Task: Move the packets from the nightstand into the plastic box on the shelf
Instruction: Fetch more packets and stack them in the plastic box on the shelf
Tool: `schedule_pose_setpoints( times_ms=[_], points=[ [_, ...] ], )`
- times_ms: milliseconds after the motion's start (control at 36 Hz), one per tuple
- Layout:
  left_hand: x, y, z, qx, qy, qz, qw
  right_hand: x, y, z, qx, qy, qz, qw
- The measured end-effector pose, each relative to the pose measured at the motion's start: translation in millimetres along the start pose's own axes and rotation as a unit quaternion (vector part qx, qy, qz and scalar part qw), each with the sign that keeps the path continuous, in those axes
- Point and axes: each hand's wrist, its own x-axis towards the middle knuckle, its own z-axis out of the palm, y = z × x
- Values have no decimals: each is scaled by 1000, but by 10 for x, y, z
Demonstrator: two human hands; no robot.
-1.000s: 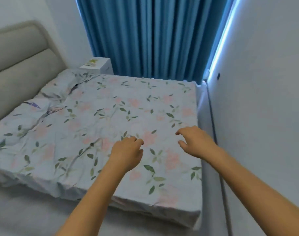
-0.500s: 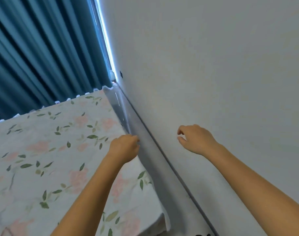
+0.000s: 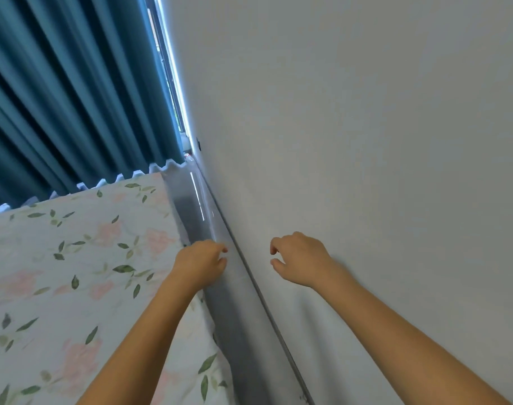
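Note:
No packets, nightstand, plastic box or shelf are in view. My left hand [image 3: 201,260] hangs over the right edge of the bed with its fingers loosely curled and nothing in it. My right hand [image 3: 300,260] is held out in front of the plain wall, fingers also loosely curled, holding nothing. Both forearms reach in from the bottom of the view.
A bed with a floral sheet [image 3: 74,273] fills the lower left. A narrow strip of grey floor [image 3: 220,302] runs between the bed and a plain white wall [image 3: 366,141]. Blue curtains [image 3: 74,97] hang behind the bed, with a bright window gap [image 3: 173,83] at their right edge.
The view has swung right: the nightstand, headboard and most of the bed have left the frame, and the wall now fills the right. Both hands stay empty and loosely curled.

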Motion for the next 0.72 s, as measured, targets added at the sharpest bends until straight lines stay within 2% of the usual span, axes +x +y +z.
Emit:
schedule_pose_setpoints(
  times_ms=[333, 556, 722],
  points=[
    [820, -762, -199, -25, 9, -79, 996, 1479, 74, 92, 43, -25, -43, 998],
    [1885, -1620, -609, -22, 57, -113, 992, 3168, -86, -114, 36, -10, -64, 997],
    [2535, -2264, -1069, -12, 44, -128, 991, 4258, -343, -329, 59, -29, -67, 996]
  ],
)
